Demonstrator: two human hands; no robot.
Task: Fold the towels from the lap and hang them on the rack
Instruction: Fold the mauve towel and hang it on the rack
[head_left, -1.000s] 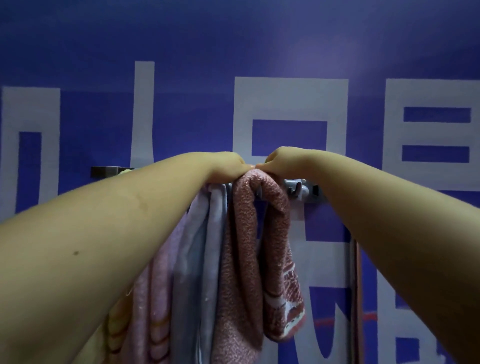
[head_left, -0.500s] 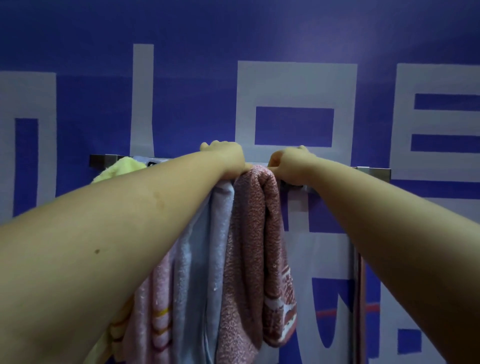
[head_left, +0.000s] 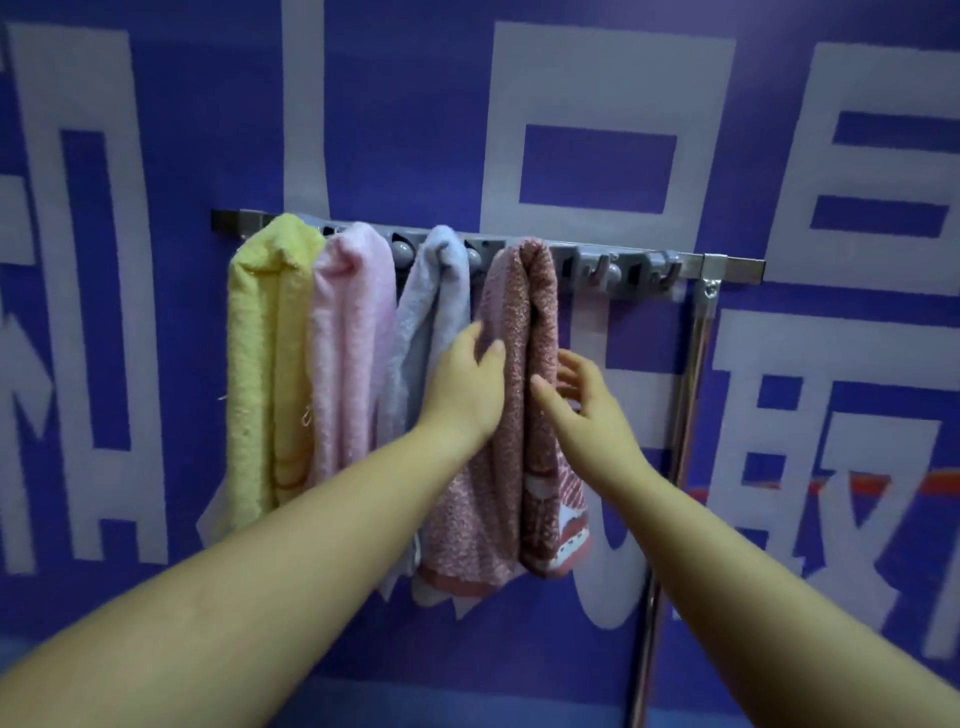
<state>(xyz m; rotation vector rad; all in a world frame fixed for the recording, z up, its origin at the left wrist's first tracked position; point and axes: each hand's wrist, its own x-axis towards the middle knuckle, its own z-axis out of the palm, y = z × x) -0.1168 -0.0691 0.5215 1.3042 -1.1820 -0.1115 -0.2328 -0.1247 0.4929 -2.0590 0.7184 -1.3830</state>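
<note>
Towels hang four in a row on the rack (head_left: 732, 267), yellow (head_left: 270, 364), pink (head_left: 353, 353), grey (head_left: 428, 301) and red (head_left: 514, 395), with the left hand (head_left: 465, 387) flat and the right hand (head_left: 582, 400) loose-fingered flanking the red one (lap unseen, so remaining towels unknowable).

Looks like a staged demo corner rather than a home: a metal hook rack (head_left: 623, 260) on a pole stands before a blue banner (head_left: 571, 78) printed with big white characters
</note>
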